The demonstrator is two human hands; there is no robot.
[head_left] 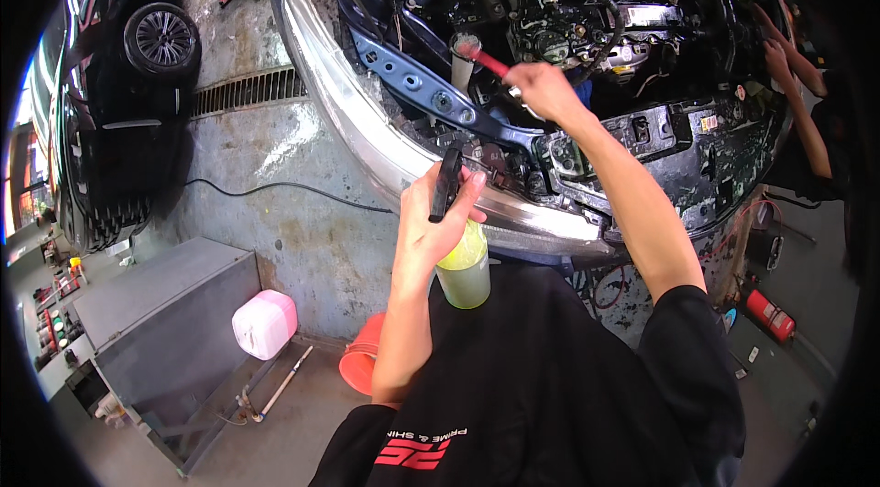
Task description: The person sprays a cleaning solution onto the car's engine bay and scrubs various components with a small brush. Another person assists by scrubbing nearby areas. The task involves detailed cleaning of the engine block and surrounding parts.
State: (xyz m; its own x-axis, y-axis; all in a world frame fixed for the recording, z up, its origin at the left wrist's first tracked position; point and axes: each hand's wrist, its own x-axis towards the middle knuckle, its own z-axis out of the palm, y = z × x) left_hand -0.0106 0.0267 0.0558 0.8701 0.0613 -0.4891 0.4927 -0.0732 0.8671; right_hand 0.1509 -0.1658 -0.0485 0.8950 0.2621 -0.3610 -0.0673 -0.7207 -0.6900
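My left hand (423,229) is wrapped round the neck of a spray bottle (465,278) with a black trigger head and yellow-green liquid. It holds the bottle upright in front of my chest, close to the car's long clear headlight (367,128). Farther forward, my right hand (548,91) grips the red handle of a brush (488,60). The brush's head meets the top of a pale cylindrical part (461,76) in the engine bay, beside the blue metal front frame (412,82). Behind it lies the dark engine (573,15), wet-looking in places.
Another person's arms (799,88) reach into the bay at the right. A black car (110,111) stands left. A grey cabinet (170,304), a pink-filled jug (265,324) and an orange bucket (364,354) are near my left; a fire extinguisher (770,315) is right.
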